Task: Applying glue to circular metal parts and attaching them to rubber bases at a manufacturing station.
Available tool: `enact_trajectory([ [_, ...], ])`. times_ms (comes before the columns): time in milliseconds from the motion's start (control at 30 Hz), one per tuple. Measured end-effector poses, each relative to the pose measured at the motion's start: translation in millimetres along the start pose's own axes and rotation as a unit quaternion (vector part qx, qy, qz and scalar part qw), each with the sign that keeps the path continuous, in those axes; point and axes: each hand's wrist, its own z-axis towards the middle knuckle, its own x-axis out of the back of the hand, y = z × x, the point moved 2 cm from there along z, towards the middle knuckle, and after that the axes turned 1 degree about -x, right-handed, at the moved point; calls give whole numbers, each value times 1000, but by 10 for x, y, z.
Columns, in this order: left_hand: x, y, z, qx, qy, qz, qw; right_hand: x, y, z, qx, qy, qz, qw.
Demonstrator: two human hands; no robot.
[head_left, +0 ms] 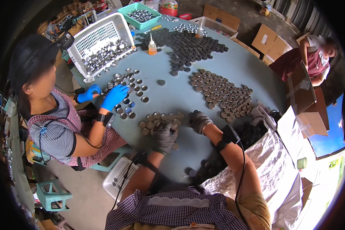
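My left hand [165, 138], in a grey knit glove, is over the near part of the table with its fingers curled in. It is at the near edge of a small cluster of round metal caps [157, 116] with bright rims. What its fingers hold, if anything, is hidden. To the right, my right hand [199, 122], gloved the same way, is also closed, its fingertips pointing left; I cannot make out anything in it. Beyond it lies a larger group of brownish round caps [218, 90].
Dark caps [195, 48] cover the far table [168, 97]. An orange-filled dropper bottle [152, 46], a white basket [77, 50] and a green basket [140, 25] stand there. At left, a co-worker's blue-gloved hands [115, 96] handle silvery caps. A white sack [253, 153] borders my right arm.
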Motion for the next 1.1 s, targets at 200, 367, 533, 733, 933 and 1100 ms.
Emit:
enact_trajectory([
  [200, -17, -51, -39, -45, 15, 86, 995, -13, 6, 7, -7, 1, 11, 1000],
  [367, 21, -29, -126, -17, -98, 136, 986, -23, 26, 2, -11, 8, 10, 1000],
  [533, -31, -57, -78, -3, -100, 47, 994, 27, -12, 36, 33, -68, -41, 996],
  [733, -148, -192, -83, 21, -215, 58, 975, 225, -253, -70, 62, -65, -83, 993],
  [933, -235, -2, 105, 167, -337, 91, 922, -64, -131, 79, 115, -70, -174, 975],
  [1100, -236, -155, -42, -57, -275, 195, 940, 185, -29, -39, 22, -16, -37, 999],
])
